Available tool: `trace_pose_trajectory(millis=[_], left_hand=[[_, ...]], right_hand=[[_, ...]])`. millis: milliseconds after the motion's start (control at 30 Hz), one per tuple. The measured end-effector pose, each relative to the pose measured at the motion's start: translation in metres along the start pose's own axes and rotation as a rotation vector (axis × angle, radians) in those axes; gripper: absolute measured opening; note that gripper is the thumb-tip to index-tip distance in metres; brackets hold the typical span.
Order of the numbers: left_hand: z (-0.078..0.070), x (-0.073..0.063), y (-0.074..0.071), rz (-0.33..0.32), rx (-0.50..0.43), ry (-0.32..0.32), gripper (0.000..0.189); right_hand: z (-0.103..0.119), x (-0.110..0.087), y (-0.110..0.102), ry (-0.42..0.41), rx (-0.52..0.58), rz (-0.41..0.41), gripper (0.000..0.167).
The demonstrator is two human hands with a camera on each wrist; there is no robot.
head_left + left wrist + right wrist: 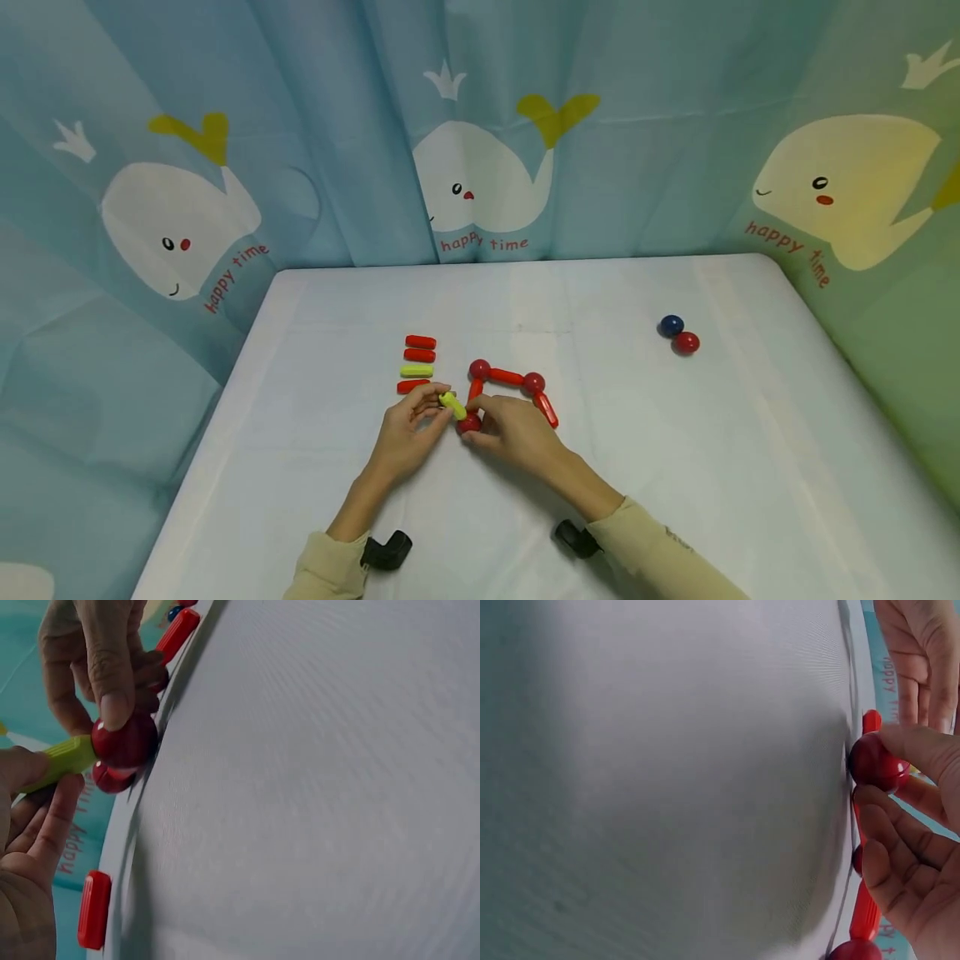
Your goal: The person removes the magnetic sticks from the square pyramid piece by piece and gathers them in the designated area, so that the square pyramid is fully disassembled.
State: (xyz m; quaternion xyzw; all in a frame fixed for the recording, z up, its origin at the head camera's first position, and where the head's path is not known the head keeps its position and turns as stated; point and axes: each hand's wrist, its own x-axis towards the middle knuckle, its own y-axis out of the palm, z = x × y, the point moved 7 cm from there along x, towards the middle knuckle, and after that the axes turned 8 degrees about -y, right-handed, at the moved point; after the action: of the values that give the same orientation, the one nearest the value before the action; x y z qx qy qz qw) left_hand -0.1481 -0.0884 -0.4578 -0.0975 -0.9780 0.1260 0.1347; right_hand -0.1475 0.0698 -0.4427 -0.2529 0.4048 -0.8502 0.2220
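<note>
My left hand (405, 437) pinches a yellow-green ribbed rod (453, 406) between thumb and fingers. One end of that rod meets a red ball (126, 741), which my right hand (521, 433) grips with thumb and fingertips. From this ball a red rod (476, 390) leads to a second red ball (480, 370). A further red rod (506, 377) links it to a third red ball (533, 382), from which another red rod (547, 409) sticks out towards the front. In the right wrist view, my thumb lies across the gripped ball (877, 762).
Beyond the left hand lie loose rods in a column: a red one (421, 342), another red, a yellow-green one (417, 371) and a red one (413, 386). A blue ball (671, 326) and a red ball (686, 342) sit together at the right of the white table (675, 467).
</note>
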Motion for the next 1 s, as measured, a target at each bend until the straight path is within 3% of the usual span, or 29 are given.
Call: trace_pose_trajectory(millis=[167, 500, 867, 1000], left_hand=[[0.000, 0.000, -0.007, 0.011, 0.023, -0.018, 0.029], [-0.001, 0.000, -0.017, 0.016, 0.179, 0.003, 0.027], [0.008, -0.009, -0.021, 0.069, 0.276, -0.185, 0.021], [0.010, -0.015, -0.038, 0.008, 0.267, -0.208, 0.021]], right_hand=[[-0.005, 0.001, 0.002, 0.027, 0.043, 0.029, 0.029], [-0.008, -0.003, 0.002, 0.037, 0.117, 0.008, 0.026], [-0.005, -0.002, 0.001, 0.012, 0.105, -0.018, 0.023], [-0.001, 0.000, 0.003, -0.012, 0.060, -0.029, 0.025]])
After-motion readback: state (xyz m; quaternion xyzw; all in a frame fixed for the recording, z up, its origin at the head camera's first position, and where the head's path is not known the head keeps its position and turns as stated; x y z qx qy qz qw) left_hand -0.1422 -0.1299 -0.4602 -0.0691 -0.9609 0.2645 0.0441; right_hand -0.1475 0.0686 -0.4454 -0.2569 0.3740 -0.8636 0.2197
